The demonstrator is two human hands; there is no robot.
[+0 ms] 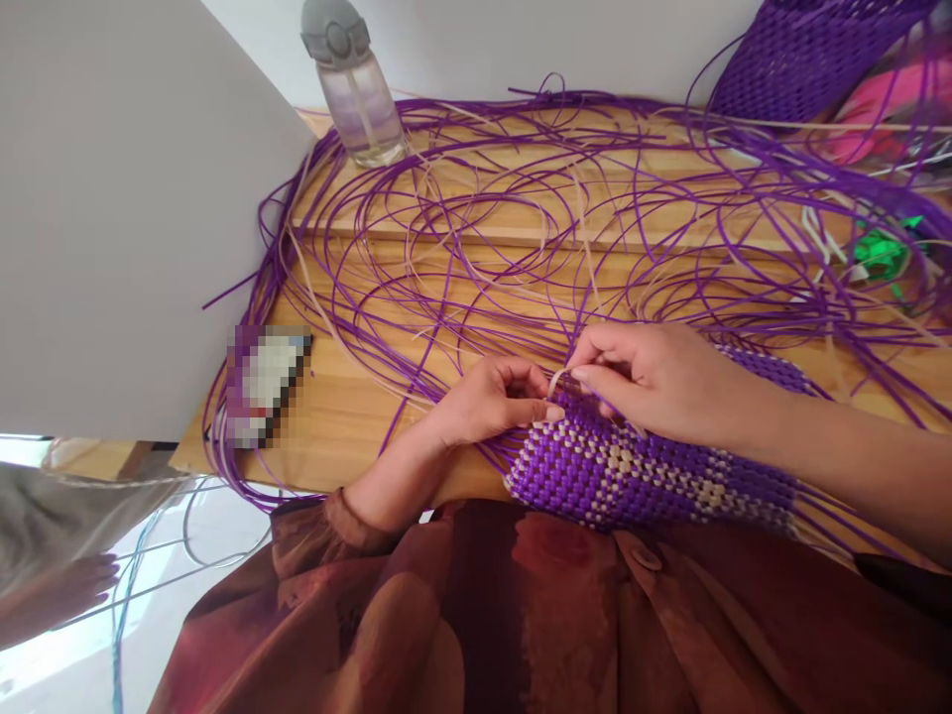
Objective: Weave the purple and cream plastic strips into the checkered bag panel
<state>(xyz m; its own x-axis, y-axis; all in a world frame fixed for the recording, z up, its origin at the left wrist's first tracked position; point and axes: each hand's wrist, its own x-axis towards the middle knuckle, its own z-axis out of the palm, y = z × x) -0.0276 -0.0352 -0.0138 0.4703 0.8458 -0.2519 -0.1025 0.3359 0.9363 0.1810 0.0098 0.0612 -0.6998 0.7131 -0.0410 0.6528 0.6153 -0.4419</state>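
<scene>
A purple and cream woven panel (647, 481) lies along the near edge of the wooden table, its pattern showing small cream flowers. At its upper left edge, my left hand (502, 402) is closed, thumb and fingers pinching the weave beside a short cream strip (557, 379). My right hand (632, 372) comes in from the right and pinches that cream strip between thumb and forefinger, where it bends in a small loop. The two hands are close together, and fingers hide part of the weave under them. Long loose purple strands (446, 248) fan out from the panel.
Tangled purple and cream strands cover much of the wooden table (342, 397). A water bottle (357, 89) stands at the back left, and a blurred-out phone-like object (269, 382) lies left. A purple woven piece (810, 59) is at upper right. Another person's hand (70, 590) shows lower left.
</scene>
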